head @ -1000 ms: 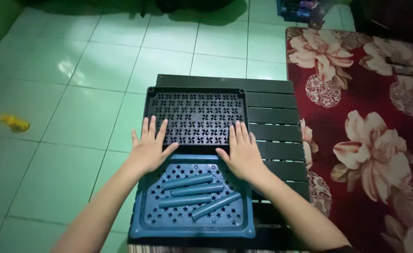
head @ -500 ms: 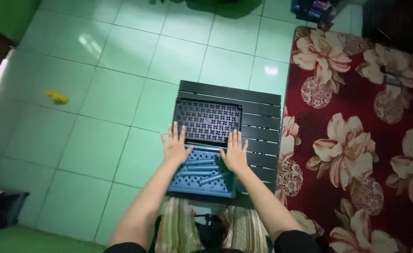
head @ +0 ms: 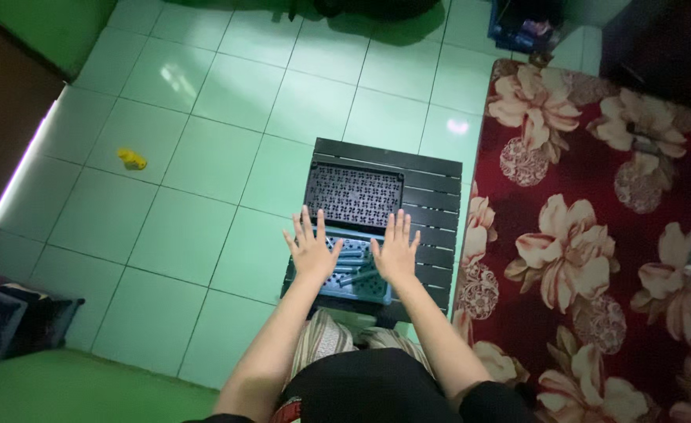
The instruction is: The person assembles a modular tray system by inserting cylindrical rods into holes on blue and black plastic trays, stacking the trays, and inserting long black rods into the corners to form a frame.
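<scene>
A low black slatted table (head: 431,205) stands on the tiled floor. On it lie a black perforated tray (head: 355,196) at the far side and a blue perforated tray (head: 349,274) nearer me, with several blue rods (head: 355,260) inside. My left hand (head: 311,247) hovers flat with fingers spread over the blue tray's left part. Over that tray's right part my right hand (head: 395,248) is spread the same way. Neither hand holds anything.
A red carpet with pale flowers (head: 588,235) covers the floor on the right. A small yellow object (head: 132,160) lies on the green tiles (head: 204,196) at the left. Dark boxes (head: 0,321) sit at the lower left. Dark furniture (head: 659,47) fills the top right.
The view has pulled back and up, so the table and trays look smaller and more floor and carpet show. Both hands stay spread flat over the trays, now nearer the blue one.
</scene>
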